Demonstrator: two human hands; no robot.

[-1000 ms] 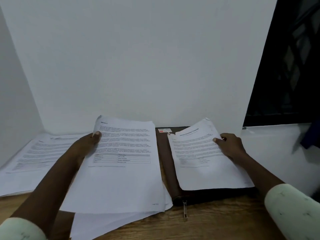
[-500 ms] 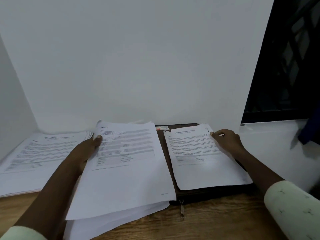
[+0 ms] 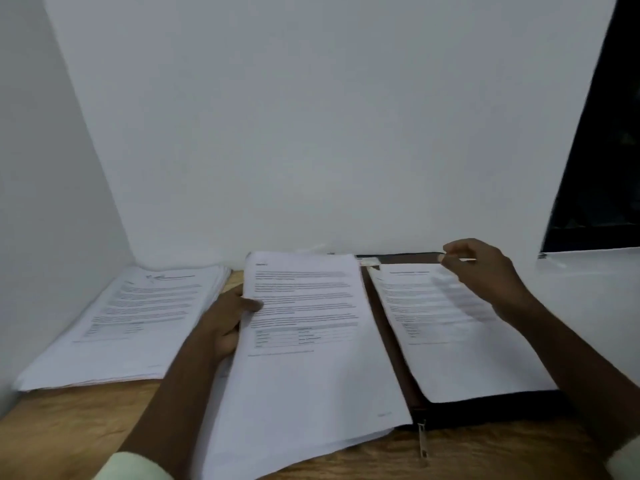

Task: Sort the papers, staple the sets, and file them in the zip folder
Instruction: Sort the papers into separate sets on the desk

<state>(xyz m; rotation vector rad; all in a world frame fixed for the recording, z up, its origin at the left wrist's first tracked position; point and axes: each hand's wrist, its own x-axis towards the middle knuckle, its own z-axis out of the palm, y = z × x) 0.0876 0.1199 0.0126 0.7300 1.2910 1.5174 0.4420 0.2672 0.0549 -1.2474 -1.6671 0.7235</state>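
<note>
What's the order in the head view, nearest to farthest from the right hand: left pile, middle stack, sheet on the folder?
1. Sheet on the folder, right side, just beside the right hand.
2. Middle stack, centre.
3. Left pile, far left by the wall.

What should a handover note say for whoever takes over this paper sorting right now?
Left hand grips the middle stack by its left edge.
Right hand hovers, fingers curled, above the far end of the right set; whether it pinches anything is unclear.
Right set lies on the zip folder; a third pile lies far left on the table.
Done: papers in three piles. Left: stapling, filing; no stapler in view.
</note>
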